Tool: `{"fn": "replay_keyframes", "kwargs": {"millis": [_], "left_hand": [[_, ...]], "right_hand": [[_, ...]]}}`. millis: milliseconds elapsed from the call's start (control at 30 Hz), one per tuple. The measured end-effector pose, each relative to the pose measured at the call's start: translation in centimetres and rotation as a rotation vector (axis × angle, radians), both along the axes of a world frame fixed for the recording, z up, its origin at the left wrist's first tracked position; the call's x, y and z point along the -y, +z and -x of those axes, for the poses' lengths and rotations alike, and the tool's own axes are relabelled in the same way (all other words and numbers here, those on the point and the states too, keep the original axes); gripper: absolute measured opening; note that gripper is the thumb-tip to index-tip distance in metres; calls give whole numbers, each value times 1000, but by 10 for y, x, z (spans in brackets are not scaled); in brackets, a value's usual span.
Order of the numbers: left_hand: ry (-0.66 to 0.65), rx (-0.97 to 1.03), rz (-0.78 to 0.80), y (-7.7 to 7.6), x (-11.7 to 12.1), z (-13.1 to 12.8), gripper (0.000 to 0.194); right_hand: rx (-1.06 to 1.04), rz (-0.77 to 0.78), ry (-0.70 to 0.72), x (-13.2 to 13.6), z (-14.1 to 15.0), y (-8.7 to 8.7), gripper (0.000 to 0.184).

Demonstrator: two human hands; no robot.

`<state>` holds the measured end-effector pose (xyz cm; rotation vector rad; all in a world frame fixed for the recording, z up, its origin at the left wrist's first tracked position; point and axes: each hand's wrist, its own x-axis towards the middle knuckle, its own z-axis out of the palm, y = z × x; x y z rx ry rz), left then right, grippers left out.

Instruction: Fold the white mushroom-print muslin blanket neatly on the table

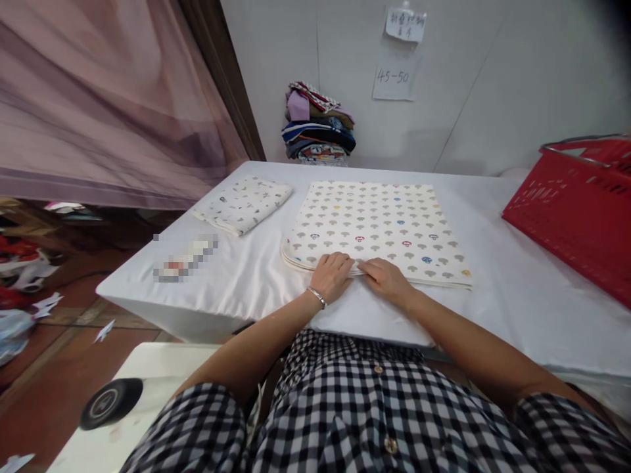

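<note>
The mushroom-print cloth point(369, 220) is folded in layers & lying flat on the white table point(513, 322), right in front of both hands, w/ its near edge under the fingers. Left hand point(333, 276) is palm-down on that edge, a bit left of the middle, fingers close together & slightly bent, tips on top of the cloth. Right hand point(387, 281) is just beside it on the same edge, fingers bent inward, thumb side toward the left one. The two are v. close, tips nearly meeting. Can't tell tbh if either is pinching the edge or just pressing it. There's a bracelet point(318, 297) on the left wrist. Other stuff around the mushroom-print cloth: smaller printed cloth point(246, 202) to its left, pixelated thing point(185, 259) also left but nearer, red basket point(576, 210) off right, clothes pile point(318, 131) beyond its far edge.
</note>
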<state>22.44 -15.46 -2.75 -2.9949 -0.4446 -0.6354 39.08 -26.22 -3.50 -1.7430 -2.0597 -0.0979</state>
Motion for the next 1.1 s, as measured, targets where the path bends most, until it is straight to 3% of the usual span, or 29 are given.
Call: {"fn": "replay_keyframes", "kwargs": {"millis": [100, 333, 733, 900, 1033, 1100], "left_hand": [[-13, -91, 0, 0, -3, -8, 12], [-41, -105, 50, 4, -14, -10, 10], [-125, -177, 119, 14, -27, -17, 11], [-132, -212, 102, 13, -25, -16, 12], [-141, -209, 80, 11, -24, -15, 12], [-141, -202, 63, 9, -24, -15, 11]], "right_hand": [[48, 40, -24, 0, 2, 0, 25], [227, 76, -200, 24, -26, -2, 35], [311, 135, -661, 145, -125, 3, 38], [128, 133, -760, 170, -138, 0, 31], [-268, 75, -983, 172, -147, -1, 30], [-454, 143, -1052, 167, -151, 1, 26]]}}
